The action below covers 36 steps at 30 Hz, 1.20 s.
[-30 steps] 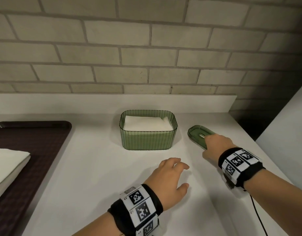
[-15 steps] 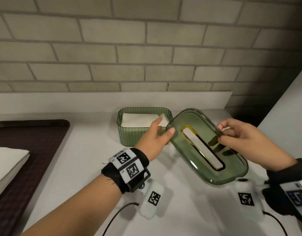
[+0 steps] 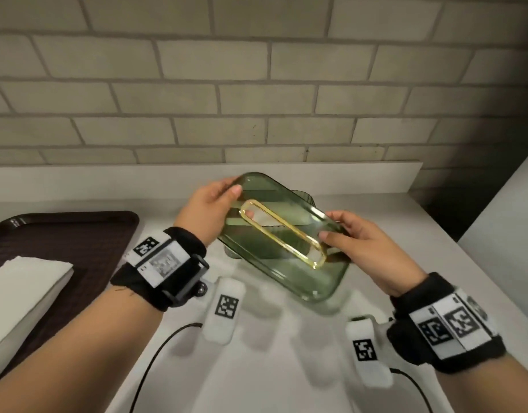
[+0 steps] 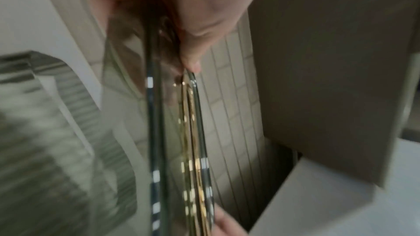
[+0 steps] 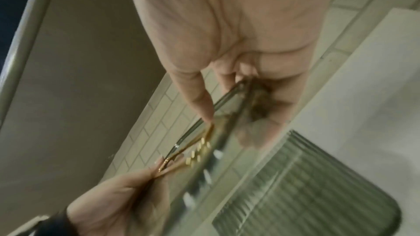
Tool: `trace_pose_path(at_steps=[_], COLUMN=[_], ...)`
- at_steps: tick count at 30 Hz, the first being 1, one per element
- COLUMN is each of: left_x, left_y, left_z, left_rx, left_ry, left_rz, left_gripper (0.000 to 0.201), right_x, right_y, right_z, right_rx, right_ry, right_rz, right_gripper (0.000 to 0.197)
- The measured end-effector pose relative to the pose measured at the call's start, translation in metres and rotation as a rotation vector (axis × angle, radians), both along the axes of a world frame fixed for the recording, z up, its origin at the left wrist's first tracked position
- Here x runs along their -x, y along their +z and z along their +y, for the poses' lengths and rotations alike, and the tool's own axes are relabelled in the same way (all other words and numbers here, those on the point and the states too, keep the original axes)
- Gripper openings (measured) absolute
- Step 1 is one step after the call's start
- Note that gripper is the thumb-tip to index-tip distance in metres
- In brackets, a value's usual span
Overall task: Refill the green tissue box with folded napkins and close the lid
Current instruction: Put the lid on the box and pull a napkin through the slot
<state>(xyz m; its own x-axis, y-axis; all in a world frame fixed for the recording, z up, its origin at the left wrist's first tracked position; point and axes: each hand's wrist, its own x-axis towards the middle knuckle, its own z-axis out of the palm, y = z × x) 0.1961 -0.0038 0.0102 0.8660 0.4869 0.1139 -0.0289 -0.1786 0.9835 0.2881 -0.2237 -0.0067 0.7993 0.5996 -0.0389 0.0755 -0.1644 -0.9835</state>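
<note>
- Here, at the far left, a dark brown tray (image 3: 78, 234) lies on the white worktop (image 3: 271, 353), and a stack of white folded napkins (image 3: 24, 296) rests on it.
- The left hand (image 3: 207, 211) grips the far end of the green lid (image 3: 286, 257), thumb on top.
- The lid is held tilted in the air above the green tissue box (image 5: 318, 195), which it mostly hides.
- The right hand (image 3: 367, 245) pinches the lid's right edge, beside the gold-rimmed slot (image 3: 283, 232).
</note>
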Motion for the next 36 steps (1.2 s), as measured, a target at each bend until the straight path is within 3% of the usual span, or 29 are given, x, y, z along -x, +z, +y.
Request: trace_pose_path(at_steps=[3, 5, 10, 16, 21, 36], left_x=[-0.006, -0.011, -0.025, -0.056, -0.072, -0.072], left_y=[-0.002, -0.007, -0.012, -0.027, -0.04, -0.073], left_z=[0.019, 0.021, 0.018, 0.022, 0.026, 0.034], left_rx=[0.115, 0.089, -0.059, -0.1, -0.17, -0.256], left_ry=[0.153, 0.212, 0.25, 0.251, 0.284, 0.266], left_rz=[0.022, 0.067, 0.205, 0.384, 0.476, 0.408], left_gripper=[0.023, 0.028, 0.042, 0.053, 0.052, 0.044], right_x=[0.002, -0.001, -0.024, -0.059, -0.081, -0.107], right_y=[-0.009, -0.015, -0.015, -0.007, -0.01, -0.034], right_z=[0.019, 0.034, 0.058, 0.079, 0.089, 0.1], right_rx=[-0.252, -0.33, -0.166, 0.174, 0.325, 0.558], right_ry=[-0.104, -0.181, -0.259, -0.169, -0.105, -0.002], right_rz=[0.144, 0.168, 0.073, -0.098, -0.112, -0.351], right_gripper=[0.03, 0.037, 0.058, 0.059, 0.051, 0.052])
